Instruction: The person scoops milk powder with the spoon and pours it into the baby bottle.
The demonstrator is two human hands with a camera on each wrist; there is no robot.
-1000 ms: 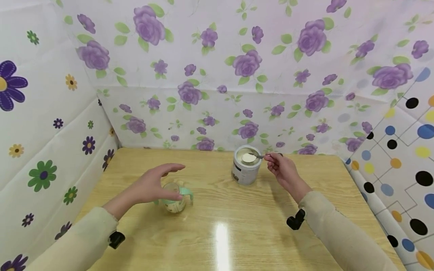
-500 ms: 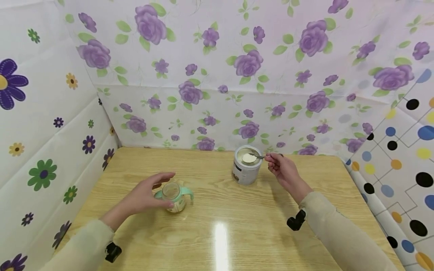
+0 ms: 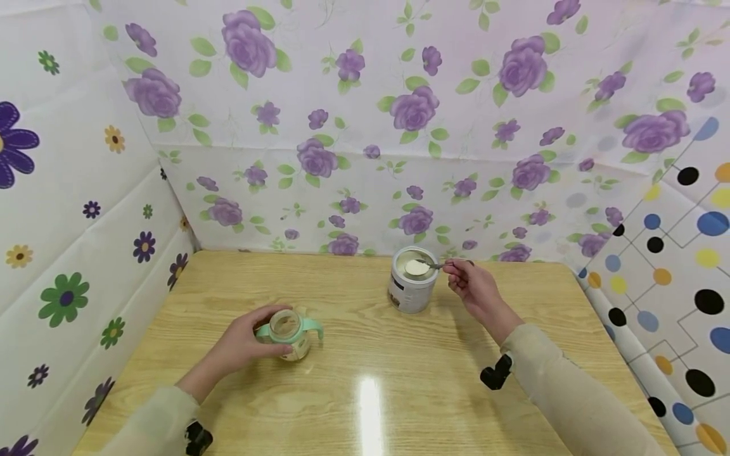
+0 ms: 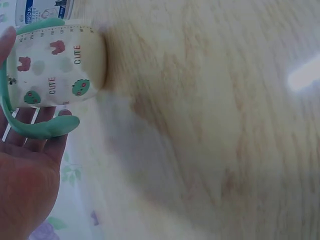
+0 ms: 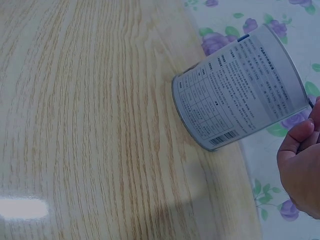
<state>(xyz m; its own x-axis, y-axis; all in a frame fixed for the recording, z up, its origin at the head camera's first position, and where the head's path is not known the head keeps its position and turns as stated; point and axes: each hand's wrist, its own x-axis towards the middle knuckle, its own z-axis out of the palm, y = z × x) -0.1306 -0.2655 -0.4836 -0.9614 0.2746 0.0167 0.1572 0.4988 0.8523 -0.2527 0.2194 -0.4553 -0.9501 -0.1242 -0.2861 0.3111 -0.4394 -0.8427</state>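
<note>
My left hand curls round a baby bottle standing without a lid on the table, thumb in front and fingers behind. The bottle has mint-green handles; in the left wrist view, one handle arches over my fingers and the printed body shows. With my right hand I pinch a thin-handled spoon. Its bowl is over the mouth of an open milk powder tin, where cream-coloured powder shows. In the right wrist view, the tin's printed back is beside my hand.
The wooden table has a bright light reflection near the front. Flower-patterned cloth hangs behind it and along the left. Dotted cloth lines the right side.
My left hand has moved down and slightly left from above the bottle, and its fingers have closed in round it. My right hand, spoon and tin stay almost still.
</note>
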